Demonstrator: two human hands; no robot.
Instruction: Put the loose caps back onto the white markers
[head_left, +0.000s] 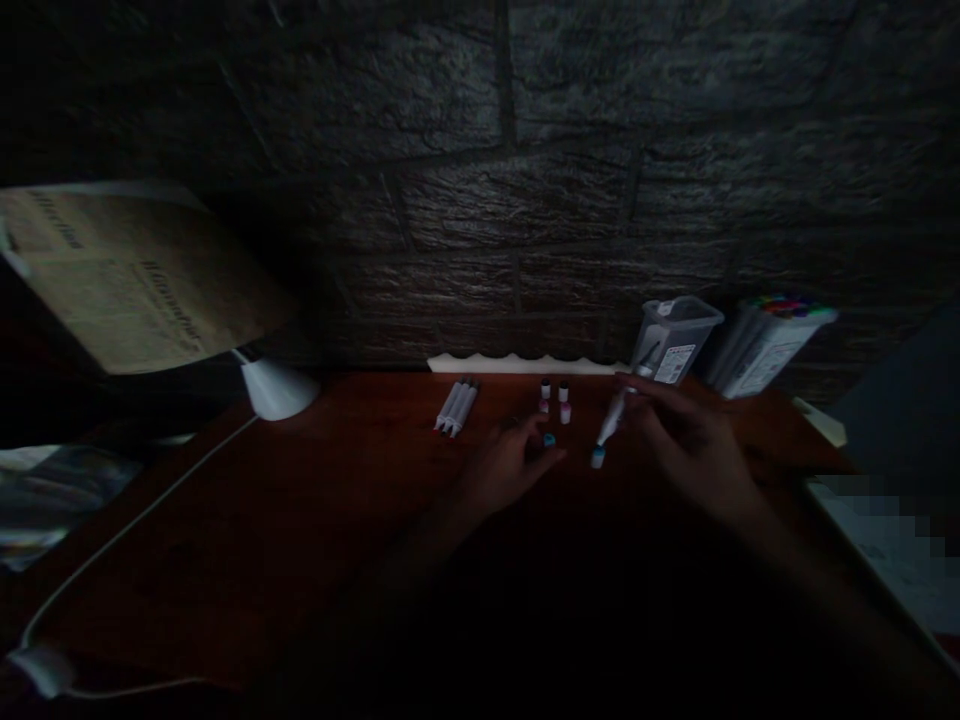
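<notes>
My right hand (pixel 679 430) pinches a white marker (pixel 613 415), which slants down to the left. Its lower end meets a small blue-and-white cap (pixel 598 458) on the table; whether the two are joined I cannot tell. My left hand (pixel 510 460) rests low over the wood, thumb and fingers apart. Close to its fingertips lies a blue cap (pixel 550 440). Just beyond are two pink caps (pixel 565 412) and two black-topped caps (pixel 563 390). Left of these, several white markers (pixel 456 407) lie side by side.
Two clear plastic bins stand at the back right: one nearer bin (pixel 679 335), and another bin (pixel 776 345) full of coloured pens. A lamp (pixel 277 385) with a printed paper shade is at the left, its cord crossing the table (pixel 322 510). A white scalloped strip (pixel 525 365) lines the brick wall.
</notes>
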